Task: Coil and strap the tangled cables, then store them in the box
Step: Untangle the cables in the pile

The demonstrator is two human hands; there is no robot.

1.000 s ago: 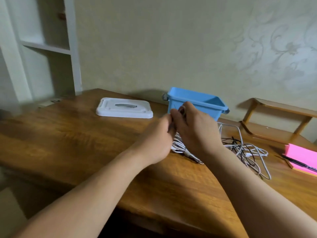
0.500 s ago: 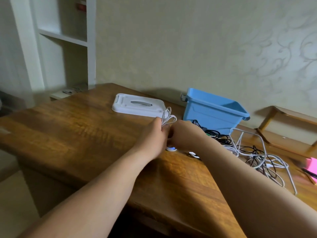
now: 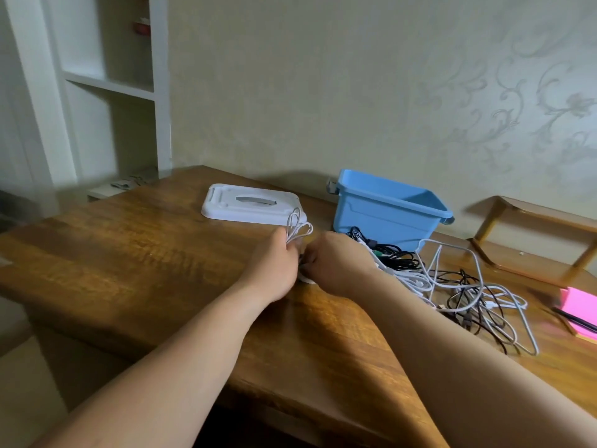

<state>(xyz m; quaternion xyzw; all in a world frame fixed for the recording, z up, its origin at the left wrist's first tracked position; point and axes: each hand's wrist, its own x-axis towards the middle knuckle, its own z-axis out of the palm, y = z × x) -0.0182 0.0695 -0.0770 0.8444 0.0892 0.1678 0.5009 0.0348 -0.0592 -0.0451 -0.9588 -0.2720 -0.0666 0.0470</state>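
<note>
While both hands meet at the middle of the frame, the left hand (image 3: 277,266) has its grip curled round a white coil (image 3: 298,227), whose small loops fan out above the fist. The right hand (image 3: 336,266) presses in just beside it with its fingers curled toward the same bundle. Its fingertips face away from the camera, so it cannot be told whether its grip pinches the cable, a strap, or nothing. No strap is visible. The coil is held just above the worktop (image 3: 145,253), in front of the white lid (image 3: 252,205) and left of the open blue box (image 3: 371,215).

The likely step is binding this coil. The main risk is that the loops spring apart: they look loose and uneven, and any slackening of the left grip while the right hand works a strap round would let them slide out. A second risk lies to the right, where the tangled cables (image 3: 452,286), black and white, sprawl across the worktop right up against the right wrist. If a tail of the held cable runs into that heap, lifting the coil toward the box could drag the pile along or tighten a knot. The pile also reaches close to a pink notepad (image 3: 581,305) at the right edge of the frame, which a snagged cable could shift.
</note>
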